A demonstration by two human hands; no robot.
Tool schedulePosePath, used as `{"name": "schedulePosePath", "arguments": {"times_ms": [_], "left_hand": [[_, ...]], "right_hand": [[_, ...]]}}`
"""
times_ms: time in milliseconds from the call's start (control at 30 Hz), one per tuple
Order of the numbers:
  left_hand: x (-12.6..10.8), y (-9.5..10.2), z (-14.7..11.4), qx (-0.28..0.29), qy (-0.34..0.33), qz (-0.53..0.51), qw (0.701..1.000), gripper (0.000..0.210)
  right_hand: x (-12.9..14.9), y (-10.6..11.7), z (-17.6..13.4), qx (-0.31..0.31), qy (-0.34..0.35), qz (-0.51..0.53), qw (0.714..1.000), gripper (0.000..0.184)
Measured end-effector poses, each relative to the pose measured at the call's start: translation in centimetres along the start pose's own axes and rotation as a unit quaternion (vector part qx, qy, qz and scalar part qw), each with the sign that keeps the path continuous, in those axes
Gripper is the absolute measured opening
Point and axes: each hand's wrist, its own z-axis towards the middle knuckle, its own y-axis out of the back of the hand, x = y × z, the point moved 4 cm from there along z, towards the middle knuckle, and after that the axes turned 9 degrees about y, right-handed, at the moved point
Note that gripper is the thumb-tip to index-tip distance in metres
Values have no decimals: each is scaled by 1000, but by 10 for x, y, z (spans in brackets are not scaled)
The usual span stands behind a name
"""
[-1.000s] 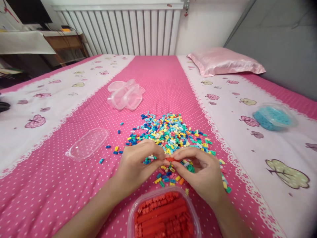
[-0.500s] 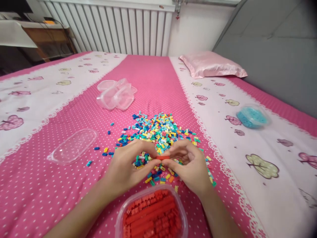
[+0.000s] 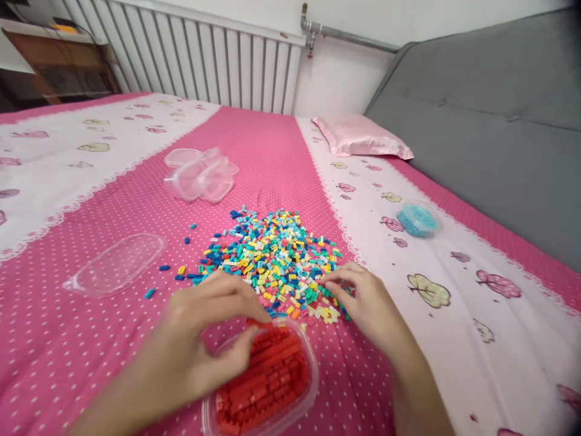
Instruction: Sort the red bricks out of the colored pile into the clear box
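My left hand [image 3: 213, 339] is over the clear plastic tub [image 3: 313, 387] of red building bricks [image 3: 276, 369]. Its thumb and fingers pinch a red brick [image 3: 259, 323] just above the tub's far left rim. Over on the right edge of a loose pile of small multicoloured building bricks [image 3: 276, 254], my right hand [image 3: 363, 303] has its fingers bent down to the bricks. Its fingertips are close together, and whatever is between them is too small to make out.
A clear lid [image 3: 118, 263] lies left of the pile. Stacked clear tubs [image 3: 202, 175] sit farther back. On the right rests a tub of light-blue bricks [image 3: 417, 219], with a pink pillow [image 3: 361, 136] behind it. Several stray bricks lie left of the pile.
My hands have moved apart from the red piece they held together. The left came back over the red tub with a red brick; the right went to the pile's right edge.
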Motion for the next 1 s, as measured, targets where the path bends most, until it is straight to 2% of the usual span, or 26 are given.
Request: {"name": "schedulePosePath", "arguments": {"times_ms": [133, 233, 400, 567, 767, 900, 1000], "left_hand": [[-14, 1, -29, -17, 32, 45, 998, 27], [-19, -3, -38, -23, 38, 52, 998, 26], [-23, -6, -51, -69, 74, 37, 994, 20], [-25, -12, -71, -125, 119, -15, 985, 21], [-25, -21, -74, -159, 110, 2, 981, 19], [-24, -21, -77, -173, 112, 13, 978, 19], [-24, -21, -81, -172, 104, 28, 979, 20]], "right_hand": [[7, -12, -22, 49, 22, -220, 974, 10], [9, -19, -25, 48, 38, -266, 962, 10], [12, -25, -17, 78, 78, -286, 952, 8], [10, -21, -12, 151, 158, -262, 940, 10], [10, -14, -4, 219, 218, -230, 923, 16], [10, -11, -1, 227, 222, -202, 927, 17], [16, -5, 1, 199, 202, -169, 944, 14]]}}
